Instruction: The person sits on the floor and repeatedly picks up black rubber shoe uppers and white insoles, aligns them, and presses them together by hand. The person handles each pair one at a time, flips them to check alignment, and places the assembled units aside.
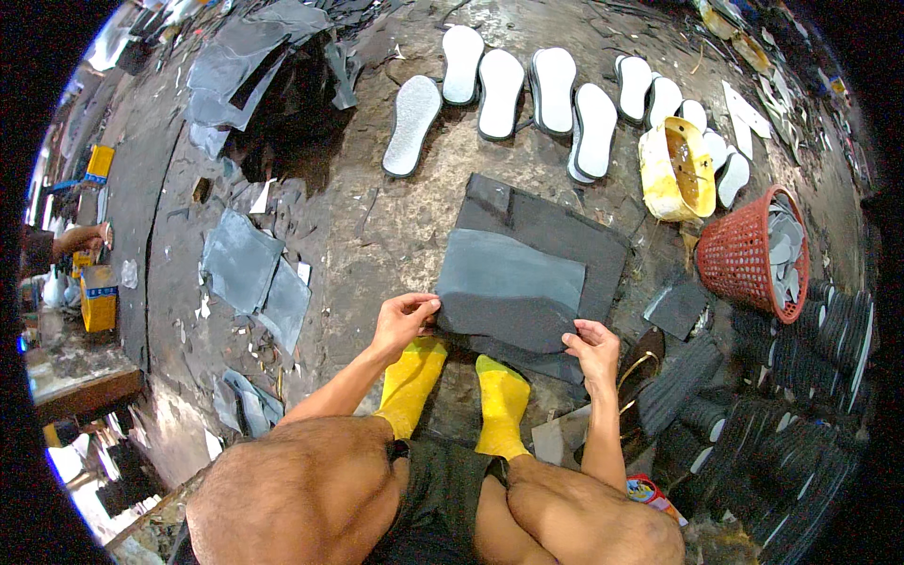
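Observation:
Between my hands is a thin dark grey sheet point(513, 322) with a wavy far edge. My left hand point(407, 322) pinches its left end, and the fingers of my right hand point(594, 349) are closed on its right end. Just beyond it a smooth blue-grey sheet point(513, 264) shows; whether the two are one folded piece I cannot tell. Both are over a larger black sheet point(556, 221) on the ground. My feet, in yellow socks point(411, 386), are close to the near edge.
White-topped soles point(500, 94) lie in rows at the far side. To the right are a yellow tub point(659, 169) of brownish stuff, a red basket point(739, 245) of scraps and stacked black soles point(810, 348). Blue-grey sheets point(242, 262) lie left; another person's hand point(89, 237) shows far left.

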Demonstrator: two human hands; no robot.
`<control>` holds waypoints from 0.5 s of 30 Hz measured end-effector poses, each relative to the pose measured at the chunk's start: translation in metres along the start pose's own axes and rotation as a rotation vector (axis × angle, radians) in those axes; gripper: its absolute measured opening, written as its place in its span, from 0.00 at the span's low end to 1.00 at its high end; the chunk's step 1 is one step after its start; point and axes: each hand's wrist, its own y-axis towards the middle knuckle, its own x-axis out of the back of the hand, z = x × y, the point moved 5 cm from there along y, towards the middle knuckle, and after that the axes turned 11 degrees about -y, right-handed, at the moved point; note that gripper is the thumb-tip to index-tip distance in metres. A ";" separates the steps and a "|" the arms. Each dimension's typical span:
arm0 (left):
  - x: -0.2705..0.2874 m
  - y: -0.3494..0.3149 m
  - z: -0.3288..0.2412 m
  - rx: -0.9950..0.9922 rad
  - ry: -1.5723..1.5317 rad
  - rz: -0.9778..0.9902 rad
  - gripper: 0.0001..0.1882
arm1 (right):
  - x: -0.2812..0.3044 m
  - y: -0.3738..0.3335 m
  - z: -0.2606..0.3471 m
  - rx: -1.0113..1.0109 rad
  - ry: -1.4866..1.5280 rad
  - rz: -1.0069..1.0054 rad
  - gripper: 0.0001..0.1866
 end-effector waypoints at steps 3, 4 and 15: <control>-0.003 -0.002 -0.001 0.036 -0.036 -0.009 0.15 | 0.001 0.001 0.001 -0.007 0.000 -0.008 0.19; -0.003 -0.002 -0.001 0.044 -0.034 -0.012 0.16 | 0.001 0.001 0.001 -0.010 0.000 -0.015 0.19; -0.003 -0.003 -0.007 -0.110 0.159 -0.014 0.16 | 0.001 0.001 0.000 -0.004 -0.017 -0.012 0.18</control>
